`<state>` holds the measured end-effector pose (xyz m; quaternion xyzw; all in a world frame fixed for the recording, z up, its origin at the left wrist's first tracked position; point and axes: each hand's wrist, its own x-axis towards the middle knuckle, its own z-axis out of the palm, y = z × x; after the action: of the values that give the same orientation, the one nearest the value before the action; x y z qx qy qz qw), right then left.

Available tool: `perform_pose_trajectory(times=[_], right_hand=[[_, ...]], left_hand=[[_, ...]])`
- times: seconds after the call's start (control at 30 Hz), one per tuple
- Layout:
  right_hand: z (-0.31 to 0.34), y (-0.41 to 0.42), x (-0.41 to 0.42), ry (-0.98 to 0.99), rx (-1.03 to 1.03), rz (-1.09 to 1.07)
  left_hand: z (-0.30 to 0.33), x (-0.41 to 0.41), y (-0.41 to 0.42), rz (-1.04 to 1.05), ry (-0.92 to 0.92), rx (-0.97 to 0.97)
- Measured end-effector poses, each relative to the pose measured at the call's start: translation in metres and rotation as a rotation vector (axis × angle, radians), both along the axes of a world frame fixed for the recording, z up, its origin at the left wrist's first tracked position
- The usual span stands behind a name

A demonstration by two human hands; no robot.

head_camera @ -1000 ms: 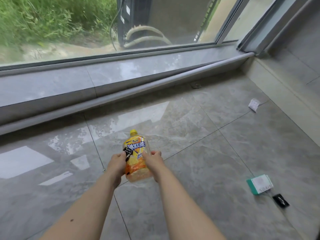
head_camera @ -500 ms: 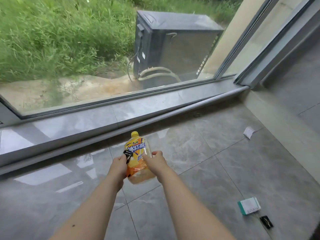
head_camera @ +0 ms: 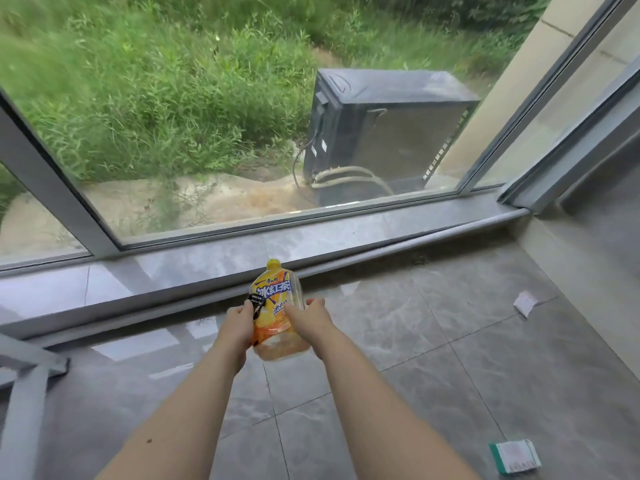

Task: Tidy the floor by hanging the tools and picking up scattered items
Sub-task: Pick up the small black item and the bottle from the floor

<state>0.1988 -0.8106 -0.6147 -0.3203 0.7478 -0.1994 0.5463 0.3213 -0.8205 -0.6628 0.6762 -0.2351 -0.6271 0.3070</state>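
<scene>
A plastic drink bottle (head_camera: 278,313) with a yellow cap and a yellow-orange label is held in the air in front of me, tilted with its cap pointing away. My left hand (head_camera: 236,323) grips its left side and also pinches a small black object (head_camera: 255,303) against it. My right hand (head_camera: 310,318) grips the bottle's right side. A little amber liquid sits at the bottle's base. On the floor lie a crumpled white paper (head_camera: 525,302) at the right and a green-and-white packet (head_camera: 515,456) at the lower right.
A grey marble window sill (head_camera: 173,275) runs across in front of me, with a large glass pane above it. A wall (head_camera: 595,244) closes the right side. A grey metal frame (head_camera: 24,386) stands at the left edge. Grey floor tiles (head_camera: 450,375) spread around.
The view has tilted upward, showing more of the window and outdoors; the black item at the lower right has left the frame. Both hands keep their hold on the bottle.
</scene>
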Motion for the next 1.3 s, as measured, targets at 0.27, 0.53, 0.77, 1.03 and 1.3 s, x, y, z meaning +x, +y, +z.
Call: perform_pose_trajectory(times=[0.27,0.53,0.77,1.03,1.3], right_hand=[[0.025,0.009,0.022,0.049,-0.024,0.264],[0.047,0.067,0.087,0.025,-0.048,0.572],[0.060,0.180,0.170,0.094,-0.007,0.877],[0.072,0.348,0.209,0.083,-0.030,1.181],[0.063,0.569,0.224,0.094,-0.071,1.542]], left_hand=[[0.029,0.012,0.038,0.260,0.006,-0.016],[0.053,0.069,0.127,0.579,-0.138,-0.015],[0.065,0.118,0.263,0.904,-0.209,0.049],[0.083,0.125,0.458,1.141,-0.207,0.120],[0.083,0.101,0.683,1.489,-0.171,0.142]])
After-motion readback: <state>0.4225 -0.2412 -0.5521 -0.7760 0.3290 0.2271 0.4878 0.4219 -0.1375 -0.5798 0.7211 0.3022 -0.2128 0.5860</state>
